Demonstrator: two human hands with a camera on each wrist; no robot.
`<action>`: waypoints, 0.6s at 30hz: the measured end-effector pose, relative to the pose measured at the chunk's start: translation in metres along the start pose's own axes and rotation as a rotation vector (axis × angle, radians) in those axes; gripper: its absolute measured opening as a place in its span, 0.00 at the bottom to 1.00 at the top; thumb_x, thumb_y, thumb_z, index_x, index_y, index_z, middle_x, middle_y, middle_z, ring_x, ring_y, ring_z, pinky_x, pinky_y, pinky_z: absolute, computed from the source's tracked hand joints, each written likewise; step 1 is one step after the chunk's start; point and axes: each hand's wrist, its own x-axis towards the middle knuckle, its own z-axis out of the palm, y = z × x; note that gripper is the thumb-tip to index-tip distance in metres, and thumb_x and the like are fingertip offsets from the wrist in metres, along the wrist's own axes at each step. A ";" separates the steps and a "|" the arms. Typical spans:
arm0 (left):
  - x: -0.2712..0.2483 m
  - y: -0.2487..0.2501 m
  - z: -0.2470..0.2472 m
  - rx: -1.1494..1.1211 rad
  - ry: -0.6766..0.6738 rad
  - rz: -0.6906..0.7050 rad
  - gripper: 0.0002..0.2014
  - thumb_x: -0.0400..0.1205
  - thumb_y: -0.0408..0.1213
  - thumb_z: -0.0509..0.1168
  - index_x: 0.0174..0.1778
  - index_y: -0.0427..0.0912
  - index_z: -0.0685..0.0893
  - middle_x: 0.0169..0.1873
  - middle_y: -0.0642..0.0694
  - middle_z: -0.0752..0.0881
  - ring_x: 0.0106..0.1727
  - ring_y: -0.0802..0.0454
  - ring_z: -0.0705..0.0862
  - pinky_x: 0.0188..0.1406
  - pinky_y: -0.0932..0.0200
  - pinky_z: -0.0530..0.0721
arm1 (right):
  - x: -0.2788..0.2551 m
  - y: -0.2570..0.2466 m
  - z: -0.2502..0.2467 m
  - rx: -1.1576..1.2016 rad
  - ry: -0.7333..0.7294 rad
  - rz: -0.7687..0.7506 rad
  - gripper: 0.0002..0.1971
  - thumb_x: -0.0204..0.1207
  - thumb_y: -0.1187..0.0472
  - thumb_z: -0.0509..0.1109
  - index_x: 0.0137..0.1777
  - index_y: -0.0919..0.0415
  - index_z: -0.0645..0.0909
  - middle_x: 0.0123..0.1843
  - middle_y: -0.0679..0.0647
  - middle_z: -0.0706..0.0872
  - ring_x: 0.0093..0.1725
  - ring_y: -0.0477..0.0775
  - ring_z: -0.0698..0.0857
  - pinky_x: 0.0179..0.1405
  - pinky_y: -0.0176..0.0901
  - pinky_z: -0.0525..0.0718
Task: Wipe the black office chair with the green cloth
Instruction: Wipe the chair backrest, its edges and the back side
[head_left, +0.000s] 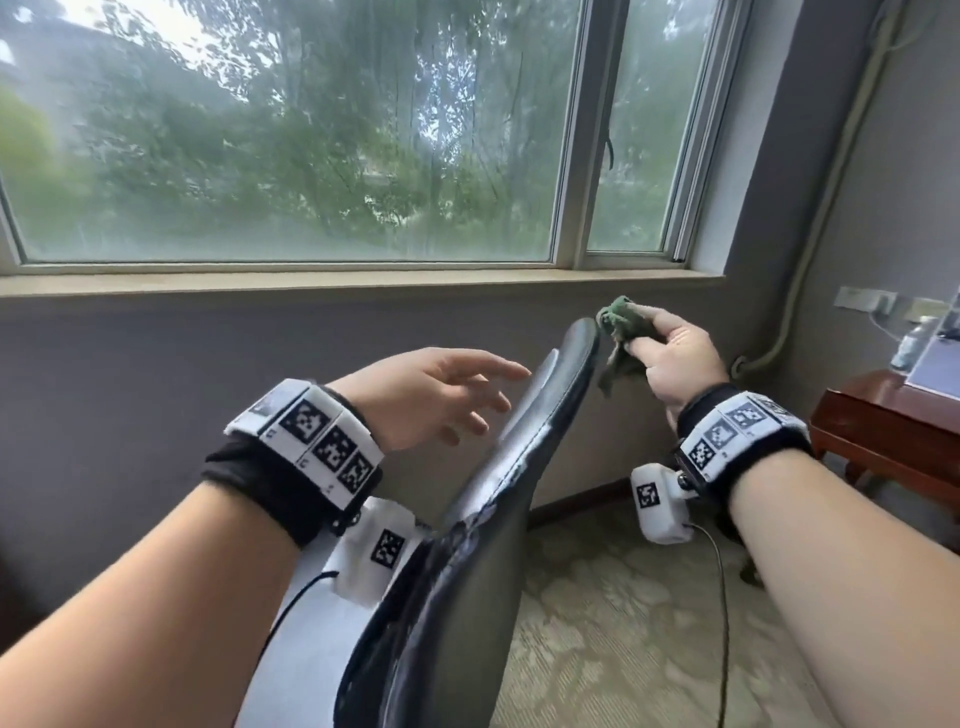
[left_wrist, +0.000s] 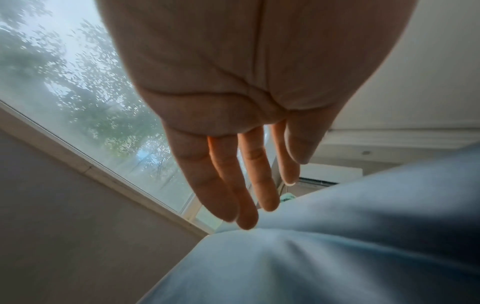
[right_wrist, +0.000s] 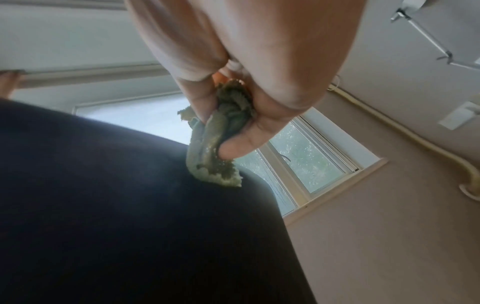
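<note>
The black office chair (head_left: 467, 571) shows its backrest edge-on, running from the bottom centre up to its top edge (head_left: 584, 332). My right hand (head_left: 670, 353) grips the bunched green cloth (head_left: 621, 325) against the right side of that top edge. In the right wrist view the green cloth (right_wrist: 215, 148) hangs from my fingers and touches the dark chair back (right_wrist: 130, 205). My left hand (head_left: 441, 395) hovers open, fingers spread, just left of the backrest. In the left wrist view the left hand's fingers (left_wrist: 233, 185) are straight above the shiny chair surface (left_wrist: 337, 246).
A large window (head_left: 311, 156) and its sill (head_left: 363, 283) fill the wall ahead. A reddish wooden table (head_left: 883, 431) stands at the right with a plastic bottle (head_left: 911, 345). Patterned carpet (head_left: 623, 623) lies below. A pipe (head_left: 810, 260) runs down the right wall.
</note>
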 end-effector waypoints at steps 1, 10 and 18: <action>0.012 -0.003 -0.001 -0.012 -0.030 0.009 0.19 0.93 0.30 0.60 0.70 0.58 0.85 0.60 0.48 0.90 0.54 0.47 0.87 0.46 0.58 0.84 | 0.006 0.002 0.000 -0.032 -0.024 -0.002 0.23 0.81 0.82 0.63 0.64 0.55 0.85 0.51 0.49 0.89 0.38 0.30 0.87 0.38 0.22 0.82; 0.064 -0.010 0.011 -0.021 -0.187 0.027 0.22 0.81 0.50 0.65 0.70 0.73 0.84 0.65 0.47 0.88 0.60 0.52 0.79 0.58 0.52 0.79 | 0.033 0.010 0.005 -0.255 -0.154 -0.004 0.21 0.80 0.80 0.63 0.64 0.62 0.88 0.58 0.53 0.89 0.41 0.27 0.87 0.39 0.18 0.80; 0.071 -0.014 0.016 -0.061 -0.227 -0.007 0.29 0.90 0.23 0.59 0.78 0.60 0.82 0.73 0.59 0.86 0.79 0.54 0.80 0.82 0.35 0.75 | 0.024 0.005 0.000 -0.259 -0.200 -0.102 0.26 0.75 0.83 0.59 0.54 0.56 0.91 0.59 0.56 0.90 0.48 0.33 0.88 0.47 0.24 0.82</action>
